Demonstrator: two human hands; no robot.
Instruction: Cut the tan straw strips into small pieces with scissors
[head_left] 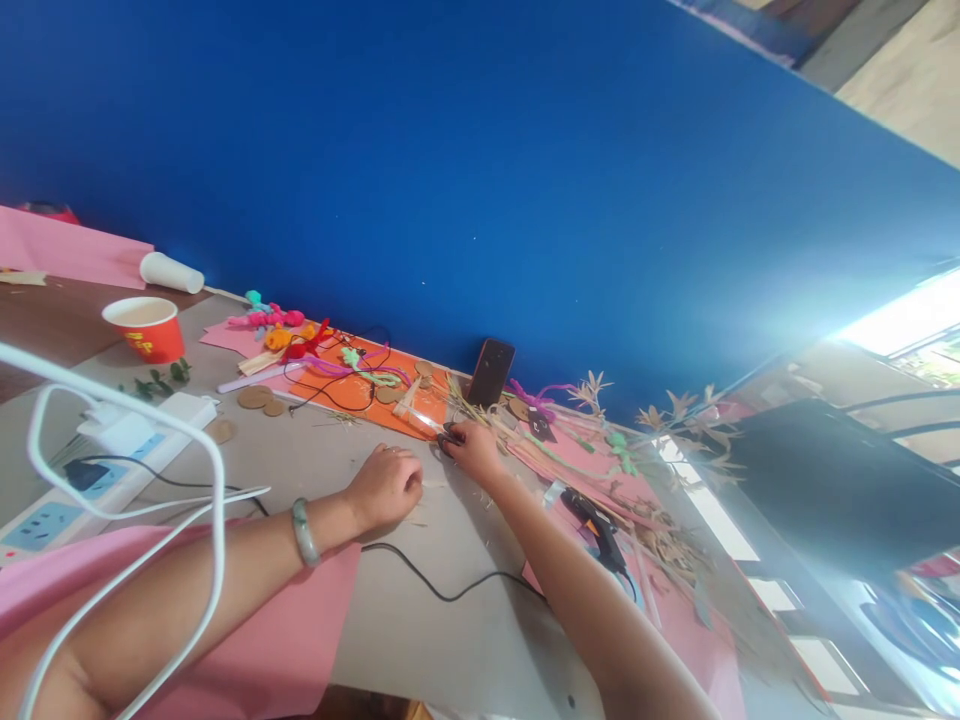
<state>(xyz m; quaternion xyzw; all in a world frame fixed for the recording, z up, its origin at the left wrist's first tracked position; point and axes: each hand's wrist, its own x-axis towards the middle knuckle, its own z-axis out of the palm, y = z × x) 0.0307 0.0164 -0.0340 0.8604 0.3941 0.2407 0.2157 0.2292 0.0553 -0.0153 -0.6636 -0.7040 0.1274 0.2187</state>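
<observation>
My right hand is closed on the black handles of a pair of scissors, at the near edge of an orange sheet. The blades appear to point away to the left, over the sheet; they are blurred. To the left, my left hand rests on the grey table in a loose fist, with nothing visible in it. A bracelet is on that wrist. Just beyond my right hand, a dark phone leans upright against the blue panel. Thin dry stems lie close to the fingers.
A red paper cup stands left, near a white power strip with looping white cables. A black glue gun lies right of my right forearm on pink paper. Wood slices and pipe cleaners lie toward the blue panel.
</observation>
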